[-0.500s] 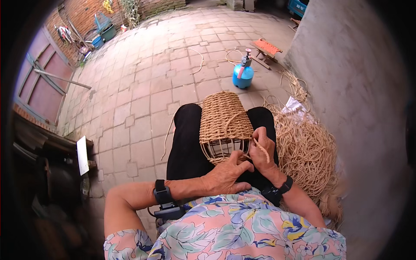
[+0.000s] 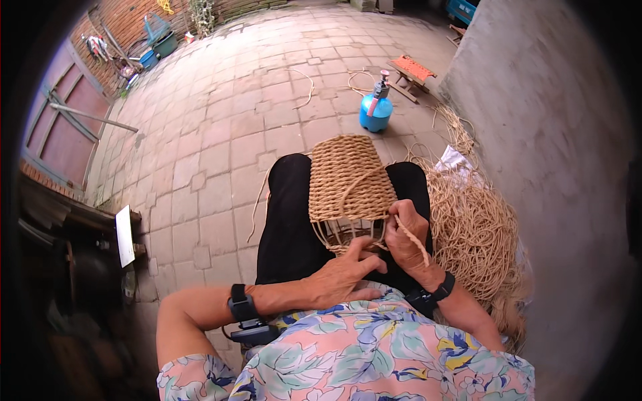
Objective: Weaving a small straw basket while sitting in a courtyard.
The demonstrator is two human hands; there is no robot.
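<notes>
Basket (image 2: 344, 170), resting on my lap between the knees: its long axis runs away from my body, roughly parallel to my thighs, the far end leaning slightly left. The ribbed end points toward me; the closely woven, narrower-looking end points outward. Nearest me lies the floral shirt (image 2: 374, 354). Beyond it my left hand (image 2: 338, 275) comes across from the side, thumb apart from the fingers, fingertips at the basket's near edge; whether this grip pinches anything I cannot tell. My right hand (image 2: 404, 248) stands at the basket's right side, its grip pinching a cord (image 2: 412, 236) between thumb and fingers, the tail trailing over the hand. Next come bare, pale ribs (image 2: 355, 230), spaced apart, and above them tan, rope-like weave in tight crosswise rows, with one strand slanting over its surface. The black trousers (image 2: 284, 220) flank the basket. To the right lies a tangled heap of cord (image 2: 471, 234), with white material (image 2: 456, 160) at its far side. Farther out, on paving (image 2: 214, 160), stand a blue pump bottle (image 2: 376, 112), then a low stool with an orange seat (image 2: 412, 69).
</notes>
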